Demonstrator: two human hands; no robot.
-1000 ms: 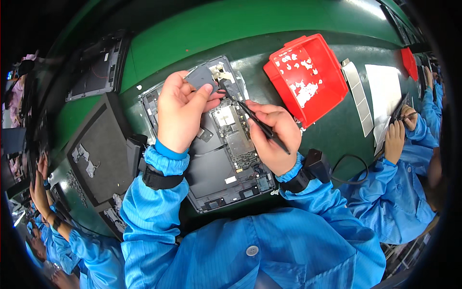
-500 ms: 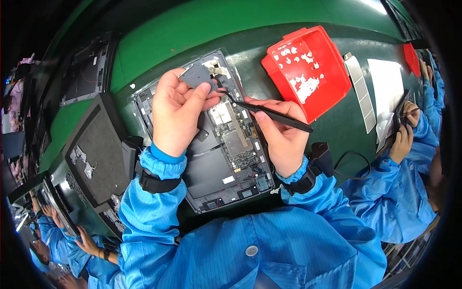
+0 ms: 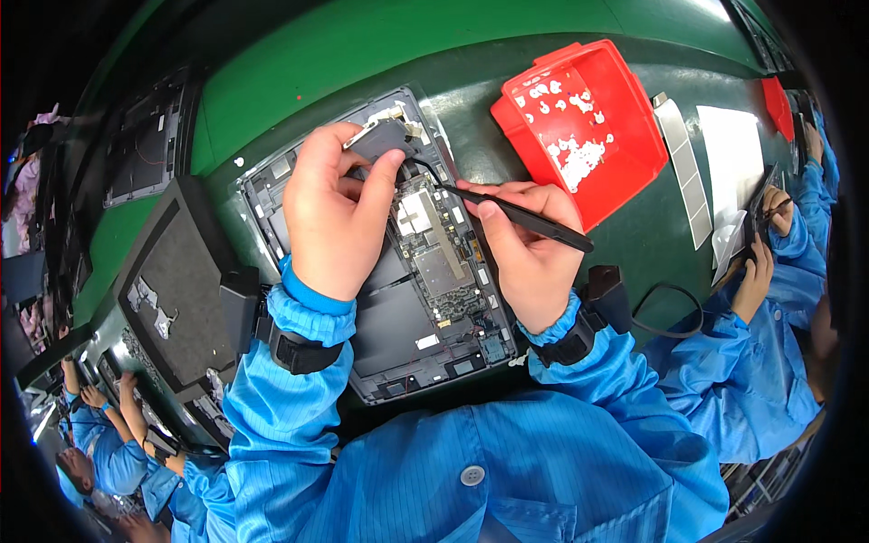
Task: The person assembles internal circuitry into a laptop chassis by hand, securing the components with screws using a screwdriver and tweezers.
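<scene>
An opened device chassis (image 3: 385,330), flat and dark grey like a tablet or laptop, lies before me with its circuit board (image 3: 444,267) bare. My left hand (image 3: 335,213) pinches a small flat grey plate (image 3: 380,138) between thumb and fingers, tilted over the chassis's far end. In my right hand (image 3: 532,244) is a pair of black tweezers (image 3: 534,222) with a bent tip. The tip reaches to the near right edge of the plate, beside the left thumb. Whether it grips anything there is too small to tell.
Right of the chassis stands a red bin (image 3: 625,136) with small white pieces. Beyond it lie a strip of grey squares (image 3: 683,172) and a white sheet (image 3: 731,149). A dark foam-lined tray (image 3: 186,281) sits at left. Co-workers (image 3: 738,353) work on both sides.
My left hand has shifted slightly away from me, and the plate is tilted and lower over the chassis's far end. The tweezers' tip has followed it slightly.
</scene>
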